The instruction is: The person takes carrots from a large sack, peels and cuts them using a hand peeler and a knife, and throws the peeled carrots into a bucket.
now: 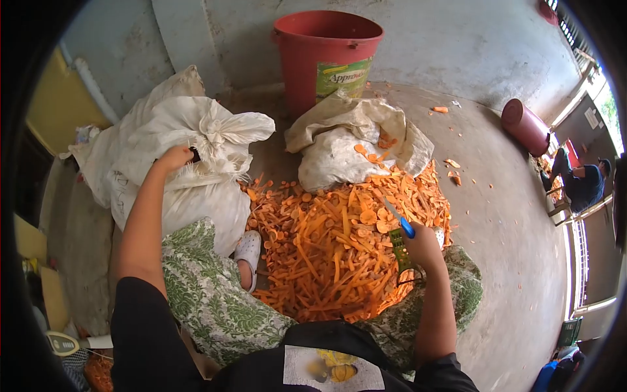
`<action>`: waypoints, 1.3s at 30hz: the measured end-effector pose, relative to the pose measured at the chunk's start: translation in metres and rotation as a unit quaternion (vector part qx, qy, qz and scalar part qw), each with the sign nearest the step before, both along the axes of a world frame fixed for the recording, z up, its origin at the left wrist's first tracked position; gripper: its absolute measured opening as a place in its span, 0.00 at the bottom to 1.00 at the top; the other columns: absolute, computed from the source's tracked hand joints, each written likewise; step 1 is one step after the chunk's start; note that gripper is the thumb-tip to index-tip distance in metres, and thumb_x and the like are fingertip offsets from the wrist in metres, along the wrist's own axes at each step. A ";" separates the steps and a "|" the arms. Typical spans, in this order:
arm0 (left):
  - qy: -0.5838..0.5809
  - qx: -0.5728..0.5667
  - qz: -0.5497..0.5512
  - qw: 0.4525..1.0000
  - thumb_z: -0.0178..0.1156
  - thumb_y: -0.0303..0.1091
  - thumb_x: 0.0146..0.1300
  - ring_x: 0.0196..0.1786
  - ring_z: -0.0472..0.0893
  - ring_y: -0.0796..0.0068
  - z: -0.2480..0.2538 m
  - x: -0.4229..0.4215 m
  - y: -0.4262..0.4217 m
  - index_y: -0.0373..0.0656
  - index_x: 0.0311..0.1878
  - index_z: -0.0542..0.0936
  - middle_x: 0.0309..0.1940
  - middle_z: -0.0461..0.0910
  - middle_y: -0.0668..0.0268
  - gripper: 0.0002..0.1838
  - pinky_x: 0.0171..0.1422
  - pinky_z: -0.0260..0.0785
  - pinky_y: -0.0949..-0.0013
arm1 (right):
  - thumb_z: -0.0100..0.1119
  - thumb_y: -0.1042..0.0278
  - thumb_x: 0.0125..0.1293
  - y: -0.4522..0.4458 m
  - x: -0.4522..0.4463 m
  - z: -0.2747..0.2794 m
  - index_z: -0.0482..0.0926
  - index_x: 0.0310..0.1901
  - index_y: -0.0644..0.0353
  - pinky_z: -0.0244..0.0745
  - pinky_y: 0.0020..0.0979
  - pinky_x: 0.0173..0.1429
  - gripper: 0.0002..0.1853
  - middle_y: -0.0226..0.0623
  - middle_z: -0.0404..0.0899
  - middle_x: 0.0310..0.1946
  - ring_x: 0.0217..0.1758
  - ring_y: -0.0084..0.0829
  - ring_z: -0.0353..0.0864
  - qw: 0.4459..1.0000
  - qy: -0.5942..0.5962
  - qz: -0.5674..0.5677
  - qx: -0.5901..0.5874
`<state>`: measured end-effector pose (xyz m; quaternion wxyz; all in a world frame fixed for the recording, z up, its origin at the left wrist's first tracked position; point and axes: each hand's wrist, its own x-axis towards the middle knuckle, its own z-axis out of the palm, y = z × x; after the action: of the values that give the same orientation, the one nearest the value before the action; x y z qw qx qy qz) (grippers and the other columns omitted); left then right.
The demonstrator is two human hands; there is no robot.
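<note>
My left hand (pixel 175 159) is closed on the white woven sack (pixel 189 140), by a dark gap below its bunched, frayed top. In my right hand (pixel 423 245) is a knife (pixel 406 227) with a blue handle, its blade pointing up and left over the heap. A green slotted tool (pixel 399 249) with a dark loop hangs beside that hand; how it is held is hidden. Between my legs lies a large heap of cut orange pieces (pixel 333 255), strips and round slices. A second, slumped sack (pixel 336 157) touches the heap's far edge, with some slices on it.
Behind the slumped sack stands a red bucket (pixel 304 72) against the wall. Another red container (pixel 526 127) lies tilted at the right, near a seated person (pixel 583 186) in dark clothes. A few orange scraps (pixel 455 176) are scattered on the floor. A scale (pixel 63 343) is at lower left.
</note>
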<state>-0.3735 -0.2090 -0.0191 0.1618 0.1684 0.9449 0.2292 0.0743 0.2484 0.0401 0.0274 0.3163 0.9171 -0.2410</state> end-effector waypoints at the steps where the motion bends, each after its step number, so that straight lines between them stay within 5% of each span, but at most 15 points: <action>1: -0.002 -0.001 0.003 1.000 0.50 0.41 0.55 0.35 0.77 0.52 -0.010 0.006 -0.011 0.32 0.32 0.77 0.30 0.78 0.49 0.17 0.40 0.67 0.59 | 0.53 0.63 0.57 -0.001 -0.002 -0.002 0.73 0.27 0.65 0.68 0.41 0.33 0.11 0.49 0.74 0.20 0.27 0.47 0.75 1.000 0.003 0.008 0.001; 5: 0.078 -0.014 0.095 0.992 0.50 0.43 0.56 0.39 0.77 0.54 -0.081 0.009 -0.056 0.35 0.36 0.77 0.32 0.79 0.52 0.18 0.44 0.67 0.60 | 0.54 0.65 0.55 -0.008 -0.014 -0.006 0.72 0.27 0.65 0.67 0.42 0.33 0.10 0.50 0.73 0.20 0.26 0.48 0.74 1.000 -0.013 0.018 -0.012; 11: 0.258 -0.065 0.189 0.945 0.51 0.41 0.57 0.44 0.76 0.50 -0.054 -0.011 -0.049 0.35 0.39 0.77 0.37 0.77 0.48 0.18 0.48 0.67 0.59 | 0.55 0.67 0.53 -0.012 -0.035 -0.024 0.71 0.27 0.64 0.66 0.43 0.32 0.08 0.50 0.72 0.19 0.26 0.50 0.73 0.999 0.034 0.030 0.020; 14: 0.265 -0.081 0.222 0.935 0.51 0.41 0.56 0.44 0.76 0.50 -0.092 -0.040 -0.067 0.33 0.38 0.77 0.36 0.76 0.45 0.19 0.49 0.67 0.58 | 0.55 0.67 0.52 -0.018 -0.046 -0.027 0.71 0.27 0.63 0.65 0.43 0.32 0.08 0.51 0.72 0.19 0.27 0.50 0.73 0.999 0.039 0.026 0.024; 15: 0.263 -0.080 0.222 0.935 0.51 0.41 0.56 0.44 0.76 0.50 -0.095 -0.039 -0.068 0.33 0.38 0.77 0.36 0.76 0.45 0.19 0.49 0.67 0.58 | 0.54 0.67 0.52 -0.019 -0.047 -0.027 0.71 0.28 0.63 0.65 0.44 0.32 0.08 0.51 0.72 0.19 0.27 0.50 0.73 0.999 0.039 0.022 0.022; 17: 0.146 -0.262 0.115 0.947 0.51 0.44 0.56 0.45 0.75 0.50 -0.100 -0.037 -0.073 0.32 0.38 0.77 0.36 0.76 0.42 0.21 0.51 0.66 0.58 | 0.54 0.67 0.52 -0.022 -0.053 -0.028 0.71 0.27 0.63 0.65 0.44 0.33 0.08 0.51 0.72 0.19 0.27 0.51 0.73 0.999 0.030 0.025 0.023; 21: 0.191 -0.306 0.056 0.931 0.51 0.44 0.55 0.49 0.74 0.52 -0.116 -0.070 -0.082 0.34 0.40 0.78 0.42 0.75 0.45 0.21 0.53 0.65 0.59 | 0.54 0.67 0.52 -0.021 -0.062 -0.036 0.70 0.27 0.63 0.65 0.44 0.32 0.08 0.50 0.72 0.19 0.26 0.51 0.73 0.999 0.005 0.036 0.031; 24: 0.032 -0.294 0.046 0.954 0.50 0.39 0.54 0.52 0.73 0.56 -0.106 -0.069 -0.082 0.33 0.44 0.77 0.48 0.73 0.48 0.20 0.55 0.65 0.59 | 0.54 0.67 0.53 -0.025 -0.068 -0.035 0.69 0.26 0.63 0.64 0.44 0.31 0.08 0.50 0.72 0.19 0.26 0.51 0.73 0.999 0.006 0.032 0.012; 27: -0.121 -0.390 0.050 0.911 0.52 0.33 0.48 0.54 0.72 0.57 -0.061 -0.039 -0.053 0.38 0.48 0.76 0.54 0.70 0.51 0.21 0.57 0.64 0.62 | 0.53 0.67 0.53 -0.024 -0.070 -0.044 0.69 0.26 0.62 0.64 0.44 0.31 0.08 0.50 0.72 0.19 0.27 0.50 0.73 0.999 0.006 0.049 0.021; 32: -0.074 -0.462 0.031 0.883 0.49 0.35 0.49 0.56 0.71 0.58 -0.094 -0.054 -0.057 0.40 0.49 0.76 0.54 0.70 0.53 0.22 0.60 0.62 0.65 | 0.53 0.68 0.52 -0.029 -0.075 -0.041 0.69 0.26 0.63 0.64 0.44 0.32 0.07 0.50 0.71 0.19 0.27 0.51 0.72 0.999 -0.009 0.044 0.012; 39: 0.029 -0.293 0.055 0.954 0.50 0.35 0.49 0.56 0.71 0.58 -0.099 -0.058 -0.033 0.40 0.49 0.76 0.53 0.70 0.53 0.22 0.59 0.63 0.65 | 0.53 0.68 0.53 -0.025 -0.074 -0.048 0.69 0.27 0.63 0.64 0.44 0.32 0.07 0.50 0.71 0.19 0.27 0.51 0.72 0.998 -0.011 0.054 0.013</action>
<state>-0.4314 -0.2416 -0.1182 0.1633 0.0682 0.9827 -0.0545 0.0003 0.2236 -0.0084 0.0466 0.2692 0.9356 -0.2238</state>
